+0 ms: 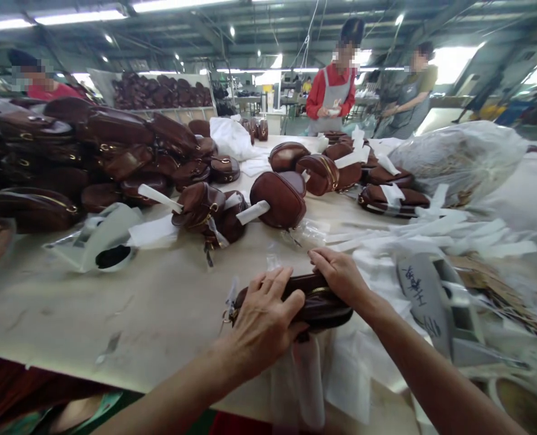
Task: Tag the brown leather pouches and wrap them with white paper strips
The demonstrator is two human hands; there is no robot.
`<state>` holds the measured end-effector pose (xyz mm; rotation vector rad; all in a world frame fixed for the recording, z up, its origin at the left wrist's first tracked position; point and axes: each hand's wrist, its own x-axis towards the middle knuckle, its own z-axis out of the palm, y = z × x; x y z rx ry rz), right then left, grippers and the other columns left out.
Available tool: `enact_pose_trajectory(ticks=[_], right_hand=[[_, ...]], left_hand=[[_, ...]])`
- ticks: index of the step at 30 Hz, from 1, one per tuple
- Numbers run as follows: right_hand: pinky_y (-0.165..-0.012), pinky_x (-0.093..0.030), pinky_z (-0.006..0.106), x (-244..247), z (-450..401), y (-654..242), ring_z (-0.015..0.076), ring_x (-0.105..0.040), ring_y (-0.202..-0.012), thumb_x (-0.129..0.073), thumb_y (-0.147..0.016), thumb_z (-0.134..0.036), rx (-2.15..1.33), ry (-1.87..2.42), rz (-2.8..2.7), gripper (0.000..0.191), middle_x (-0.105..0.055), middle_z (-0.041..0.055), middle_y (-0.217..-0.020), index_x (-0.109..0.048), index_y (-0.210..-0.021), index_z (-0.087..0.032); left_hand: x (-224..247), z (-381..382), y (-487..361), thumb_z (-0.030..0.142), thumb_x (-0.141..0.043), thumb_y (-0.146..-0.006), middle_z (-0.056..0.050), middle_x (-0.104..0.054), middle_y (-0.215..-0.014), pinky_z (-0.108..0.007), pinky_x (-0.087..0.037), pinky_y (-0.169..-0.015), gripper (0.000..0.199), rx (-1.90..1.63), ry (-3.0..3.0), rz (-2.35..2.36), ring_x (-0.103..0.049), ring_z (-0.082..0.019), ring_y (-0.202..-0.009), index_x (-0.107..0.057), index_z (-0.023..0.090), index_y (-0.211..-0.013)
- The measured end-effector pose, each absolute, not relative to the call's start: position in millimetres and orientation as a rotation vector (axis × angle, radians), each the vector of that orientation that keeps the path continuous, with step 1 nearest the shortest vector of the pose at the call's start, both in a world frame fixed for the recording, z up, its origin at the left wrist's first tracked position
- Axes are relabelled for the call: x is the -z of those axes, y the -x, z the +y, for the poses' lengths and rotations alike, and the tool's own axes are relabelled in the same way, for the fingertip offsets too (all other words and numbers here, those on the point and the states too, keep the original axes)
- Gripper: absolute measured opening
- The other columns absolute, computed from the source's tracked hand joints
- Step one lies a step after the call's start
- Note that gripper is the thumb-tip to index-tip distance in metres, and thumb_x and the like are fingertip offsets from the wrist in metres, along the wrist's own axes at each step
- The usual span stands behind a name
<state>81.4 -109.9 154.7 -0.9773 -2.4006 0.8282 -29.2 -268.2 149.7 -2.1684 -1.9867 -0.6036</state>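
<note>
A small dark brown leather bag (327, 311) with a gold zipper lies on its side near the front of the table. Across its left part lies my left hand (268, 308), fingers curled over the top and thumb against the side. My right hand (338, 275) grips the bag's far right edge, its fingers bent and pressed together. At the bag's left end I see metal rings and a clear plastic wrap. A white paper strip (308, 380) hangs from below the bag over the table's front edge.
Many brown bags are piled (118, 133) at the left. More bags (279, 199) with white strips stand ahead. White strips (453, 232), a grey tape dispenser (422, 302) and a large plastic sack (467, 157) are at the right. Another dispenser (91, 241) stands left. Several people work beyond.
</note>
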Motion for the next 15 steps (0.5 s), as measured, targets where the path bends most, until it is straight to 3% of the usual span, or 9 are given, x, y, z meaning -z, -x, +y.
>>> enact_pose_trajectory(ticks=[4, 7, 11, 15], right_hand=[[-0.087, -0.045, 0.033, -157.8, -123.1, -105.0, 0.0201, -0.06, -0.1, -0.046, -0.089, -0.044, -0.856, 0.495, -2.478, 0.036, -0.066, 0.0062, -0.108, -0.062, -0.112, -0.022], [-0.097, -0.039, 0.04, -147.4, -127.5, -117.6, 0.0239, -0.053, -0.112, -0.061, -0.082, -0.047, -0.63, 0.27, -2.579, 0.047, -0.06, 0.0098, -0.12, -0.058, -0.12, -0.021], [-0.093, -0.041, 0.041, -131.8, -123.9, -116.2, 0.0248, -0.055, -0.107, -0.063, -0.08, -0.047, -0.467, 0.33, -2.569, 0.048, -0.061, 0.0109, -0.114, -0.056, -0.12, -0.02], [-0.085, -0.044, 0.039, -148.7, -130.9, -108.1, 0.0246, -0.059, -0.094, -0.062, -0.081, -0.048, -0.359, 0.337, -2.521, 0.043, -0.065, 0.0101, -0.101, -0.059, -0.112, -0.018]], left_hand=[[-148.3, -265.4, 39.7, 0.035, -0.067, -0.078, -0.016, -0.052, -0.122, -0.05, -0.045, -0.087, 0.028, 0.56, 2.096, -2.149, -0.053, -0.033, -0.107, -0.061, 0.021, -0.102], [-144.2, -266.6, 47.5, 0.036, -0.063, -0.082, -0.011, -0.057, -0.11, -0.044, -0.046, -0.083, 0.025, 0.632, 2.152, -2.109, -0.055, -0.028, -0.098, -0.063, 0.023, -0.103], [-138.0, -259.2, 55.0, 0.032, -0.062, -0.083, -0.005, -0.061, -0.094, -0.036, -0.047, -0.079, 0.017, 0.661, 2.153, -2.11, -0.057, -0.022, -0.088, -0.066, 0.023, -0.097], [-159.5, -258.8, 65.7, 0.029, -0.062, -0.083, -0.001, -0.063, -0.086, -0.028, -0.048, -0.074, 0.011, 0.825, 2.207, -2.052, -0.059, -0.017, -0.082, -0.068, 0.024, -0.091]])
